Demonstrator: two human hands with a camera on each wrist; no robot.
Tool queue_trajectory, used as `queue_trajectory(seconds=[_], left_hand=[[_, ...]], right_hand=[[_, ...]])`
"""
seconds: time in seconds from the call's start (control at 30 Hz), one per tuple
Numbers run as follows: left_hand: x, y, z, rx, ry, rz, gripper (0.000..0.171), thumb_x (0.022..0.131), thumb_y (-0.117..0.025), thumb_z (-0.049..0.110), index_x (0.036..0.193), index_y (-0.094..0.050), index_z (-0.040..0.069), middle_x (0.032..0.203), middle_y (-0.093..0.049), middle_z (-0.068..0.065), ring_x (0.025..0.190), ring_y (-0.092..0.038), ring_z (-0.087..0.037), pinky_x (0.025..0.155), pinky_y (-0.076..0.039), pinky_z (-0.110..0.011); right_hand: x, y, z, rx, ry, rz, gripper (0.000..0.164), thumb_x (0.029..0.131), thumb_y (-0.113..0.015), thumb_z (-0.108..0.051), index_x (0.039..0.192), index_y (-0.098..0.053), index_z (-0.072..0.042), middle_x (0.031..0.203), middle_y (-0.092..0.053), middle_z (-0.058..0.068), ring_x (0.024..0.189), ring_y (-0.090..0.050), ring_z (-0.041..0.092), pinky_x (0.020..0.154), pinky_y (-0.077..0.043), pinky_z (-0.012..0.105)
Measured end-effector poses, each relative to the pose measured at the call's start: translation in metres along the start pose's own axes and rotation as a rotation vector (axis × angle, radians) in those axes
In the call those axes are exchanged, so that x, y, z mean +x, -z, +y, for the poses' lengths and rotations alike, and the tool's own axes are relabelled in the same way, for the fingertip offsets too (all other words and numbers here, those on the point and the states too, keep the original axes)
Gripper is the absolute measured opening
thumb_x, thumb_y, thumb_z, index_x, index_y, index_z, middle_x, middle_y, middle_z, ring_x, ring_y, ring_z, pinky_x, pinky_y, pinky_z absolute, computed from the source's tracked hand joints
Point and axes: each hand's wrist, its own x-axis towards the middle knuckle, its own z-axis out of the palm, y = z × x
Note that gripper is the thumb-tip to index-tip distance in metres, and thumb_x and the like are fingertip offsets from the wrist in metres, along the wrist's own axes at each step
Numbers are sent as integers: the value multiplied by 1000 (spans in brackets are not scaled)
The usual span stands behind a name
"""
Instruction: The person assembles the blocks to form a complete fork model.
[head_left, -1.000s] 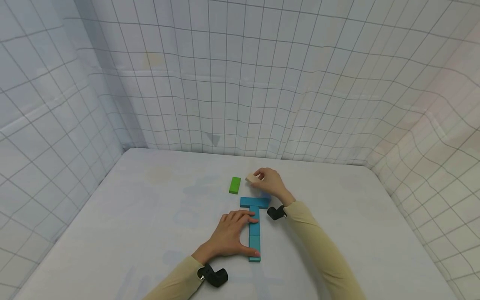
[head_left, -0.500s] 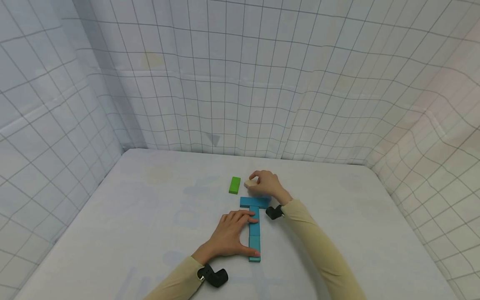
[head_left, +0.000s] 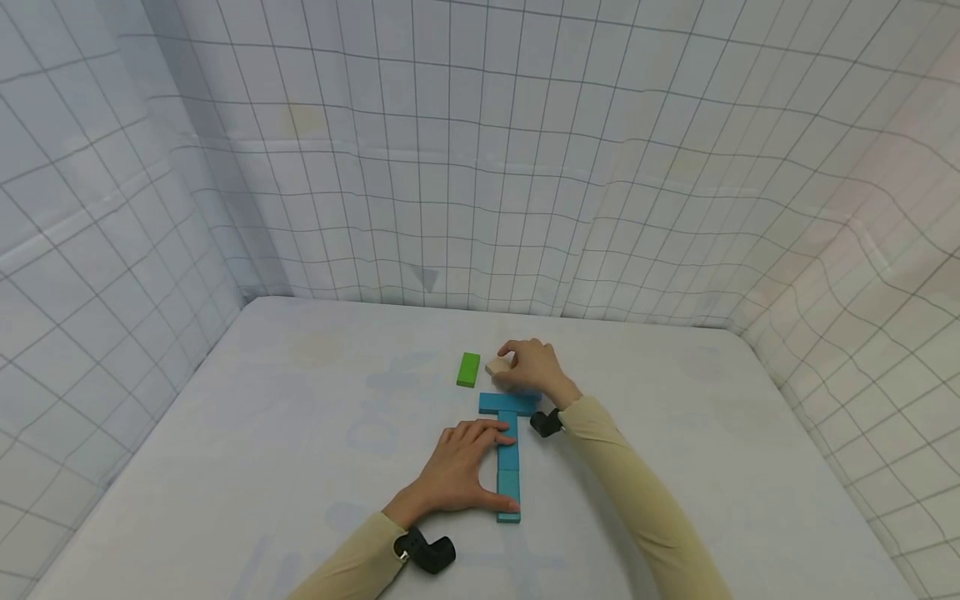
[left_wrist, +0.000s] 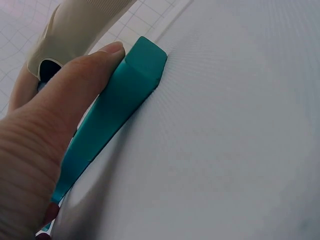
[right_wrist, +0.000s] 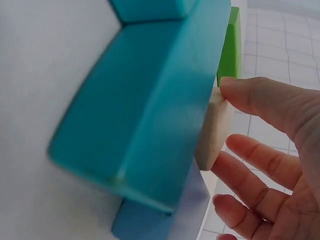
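Observation:
Blue and teal blocks form a T on the table. Its crossbar block (head_left: 497,403) lies across the far end, with a blue block (head_left: 508,455) and a teal block (head_left: 508,485) in line below. My left hand (head_left: 456,473) rests on this stem with fingers spread. Its thumb touches the near end of the teal block, and its fingertips touch the blue one. Just beyond the crossbar, my right hand (head_left: 534,367) pinches a pale wooden block (right_wrist: 214,131) between thumb and fingers. A green block (head_left: 468,370) lies left of the wooden one.
A lavender-blue block (right_wrist: 165,220) lies by the crossbar's right end, mostly hidden by my right hand in the head view. The white table (head_left: 300,433) is enclosed by hanging grid-patterned white sheets (head_left: 480,167) at the back and sides.
My right hand has shifted the wooden block slightly left and nearer, toward the green block and the crossbar. My left hand has stayed on the stem.

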Motion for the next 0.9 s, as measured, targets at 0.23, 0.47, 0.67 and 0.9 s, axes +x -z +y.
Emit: queue_trajectory(seconds=[0.23,0.47,0.67,0.9], left_hand=[[0,0,1,0,11,-7,85,63,-62,80,131,-53,29,144,-36,9,127,-34,-18,97,-28,-46],[1,-2,1,11,22,-10,86,62,-61,82,131,-52,30,143,-35,10,127,-33,-17,97,-28,-45],[2,-2,0,10,22,-11,87,62,-60,83,131,-52,30,144,-35,10,127,-32,-17,97,-29,-45],[1,-3,-1,7,27,-8,87,61,-60,83,131,-52,31,143,-35,11,127,-32,-16,97,-29,-45]], right_hand=[[0,5,10,53,123,-70,33,83,-71,-21,116,-68,-13,109,-64,5,101,-50,26,85,-34,49],[-3,14,17,95,217,-258,49,82,-68,-9,130,-59,-11,138,-48,10,125,-38,31,95,-26,53],[-6,18,17,50,209,-263,50,84,-67,-11,133,-56,-10,135,-50,13,120,-44,31,95,-28,54],[-6,15,21,36,237,-280,55,88,-67,-15,139,-50,-10,144,-42,9,134,-32,31,102,-22,59]])
